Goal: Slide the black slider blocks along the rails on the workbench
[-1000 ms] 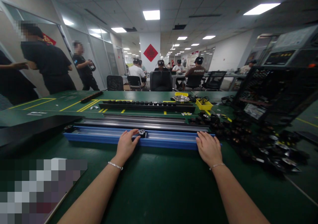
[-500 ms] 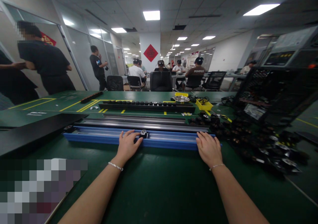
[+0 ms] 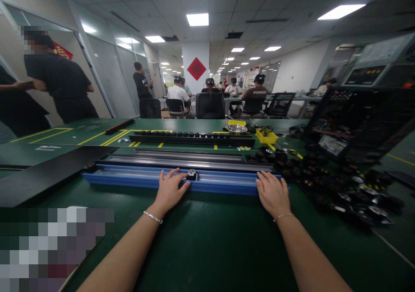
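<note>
A long blue channel rail (image 3: 139, 181) with a pale strip along its inside lies crosswise in front of me. In its channel, near the middle, sits a small black block with a silvery top (image 3: 192, 174). My left hand (image 3: 170, 189) is at the block's left side, its fingers spread over the rail and its thumb by the front wall. At the right end, my right hand (image 3: 273, 192) holds the rail, fingers over the top and thumb at the near side. Whether the left fingertips touch the block I cannot tell.
Behind the blue rail lie dark metal rails (image 3: 191, 164). A black strip lined with small parts (image 3: 191, 140) is farther back. Black parts (image 3: 324, 175) pile up at right beside an open computer case (image 3: 343, 123). A yellow bin (image 3: 266, 137) holds cables. People sit and stand beyond.
My left hand and the small black block have shifted a little to the right along the rail. My right hand stays put. A standing person in the background has moved right.
</note>
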`<state>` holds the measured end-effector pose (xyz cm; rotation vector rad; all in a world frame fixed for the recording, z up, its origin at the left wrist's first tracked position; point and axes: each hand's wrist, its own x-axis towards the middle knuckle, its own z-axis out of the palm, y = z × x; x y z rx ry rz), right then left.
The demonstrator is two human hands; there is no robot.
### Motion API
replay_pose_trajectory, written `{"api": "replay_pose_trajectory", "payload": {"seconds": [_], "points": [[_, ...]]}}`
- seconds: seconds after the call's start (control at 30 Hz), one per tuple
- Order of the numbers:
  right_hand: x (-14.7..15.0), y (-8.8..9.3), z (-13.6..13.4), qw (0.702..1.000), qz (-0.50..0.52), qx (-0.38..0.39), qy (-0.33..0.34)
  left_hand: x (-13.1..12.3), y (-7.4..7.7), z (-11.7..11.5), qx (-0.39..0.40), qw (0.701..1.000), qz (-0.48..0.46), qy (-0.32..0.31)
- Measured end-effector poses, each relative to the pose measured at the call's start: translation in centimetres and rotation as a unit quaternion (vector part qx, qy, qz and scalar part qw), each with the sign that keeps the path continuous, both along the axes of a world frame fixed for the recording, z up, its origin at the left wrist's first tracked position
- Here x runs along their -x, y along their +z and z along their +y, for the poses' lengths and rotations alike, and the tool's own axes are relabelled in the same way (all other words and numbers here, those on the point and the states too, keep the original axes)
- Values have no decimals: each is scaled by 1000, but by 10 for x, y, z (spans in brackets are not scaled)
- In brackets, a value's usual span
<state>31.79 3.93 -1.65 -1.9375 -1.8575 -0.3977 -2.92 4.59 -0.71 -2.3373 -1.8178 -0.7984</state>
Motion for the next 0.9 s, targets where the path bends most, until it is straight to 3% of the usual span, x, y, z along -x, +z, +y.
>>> {"api": "replay_pose_trajectory", "payload": {"seconds": [0.2, 0.47, 0.67, 0.9], "points": [[12, 3, -1, 999, -5, -16, 41, -3, -1, -2, 4, 1000, 8, -13], [47, 10, -5, 987, 0, -29, 156, -4, -1, -3, -6, 999, 19, -26], [83, 10, -9, 971, 26, 16, 236, -6, -1, -2, 0, 999, 29, -41], [112, 11, -12, 964, 56, 52, 256, -9, -2, -3, -4, 998, 30, -55]]}}
